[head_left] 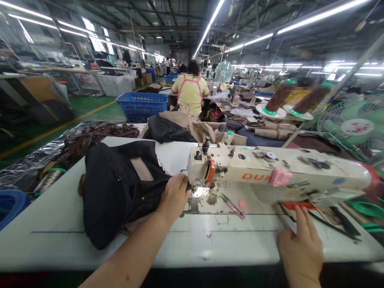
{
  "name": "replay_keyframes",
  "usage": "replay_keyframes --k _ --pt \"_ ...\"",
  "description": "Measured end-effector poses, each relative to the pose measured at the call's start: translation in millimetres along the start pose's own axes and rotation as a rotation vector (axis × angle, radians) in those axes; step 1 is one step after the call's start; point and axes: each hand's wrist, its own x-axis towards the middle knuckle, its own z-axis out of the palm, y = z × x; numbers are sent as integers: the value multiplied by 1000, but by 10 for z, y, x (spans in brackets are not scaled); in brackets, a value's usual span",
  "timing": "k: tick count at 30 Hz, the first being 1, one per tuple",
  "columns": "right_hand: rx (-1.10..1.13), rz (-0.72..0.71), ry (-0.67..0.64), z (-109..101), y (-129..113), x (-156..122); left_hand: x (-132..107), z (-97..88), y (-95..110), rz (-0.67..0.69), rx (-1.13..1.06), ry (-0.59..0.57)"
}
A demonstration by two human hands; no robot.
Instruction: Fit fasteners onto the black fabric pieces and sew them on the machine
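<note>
My left hand (174,195) lies flat with fingers together on a black fabric bag (120,188), pressing its edge toward the needle of the cream sewing machine (279,172). A tan patch shows on top of the bag. My right hand (301,248) rests open on the white table (210,240), fingers stretched toward the machine's base, holding nothing. Small pink-handled snips (232,205) lie on the machine bed between my hands.
Dark brown leather pieces (96,134) are piled at the table's back left. A blue basket (142,106) and a person in yellow sit beyond. Brown thread cones (279,100) and a green fan (354,128) stand at the right. A blue bin (10,204) is at the left edge.
</note>
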Motion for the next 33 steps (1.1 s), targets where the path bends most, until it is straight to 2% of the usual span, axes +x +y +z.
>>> replay_keyframes --k 4,7,10,14,18,21,24,27,30,33 --pt "-3 -19 5 -12 -2 1 24 30 15 -7 115 -79" --pt "2 -21 19 -16 -15 0 5 -13 -4 -18 155 -101" --pt "-1 -17 19 -2 -22 -1 -105 -140 -69 -18 192 -119" --pt "-4 -7 31 8 -3 21 -391 -361 -197 -25 218 -130" --pt "-48 13 38 -26 -24 44 -664 -597 -273 -112 12 -84" --pt "-43 47 92 -59 -255 0 -795 -777 -254 -167 -217 -66" --pt "143 25 57 -97 -758 -104 -894 -915 -194 -201 -369 -72" --pt "599 -56 -270 -189 -1395 -214 -980 -991 -126 -235 -449 -80" --pt "877 31 -694 -340 -1954 -285 -1049 -1026 -63 -263 -488 -88" --pt "1059 172 -917 -468 -2319 -326 -1095 -1041 -20 -260 -495 -83"
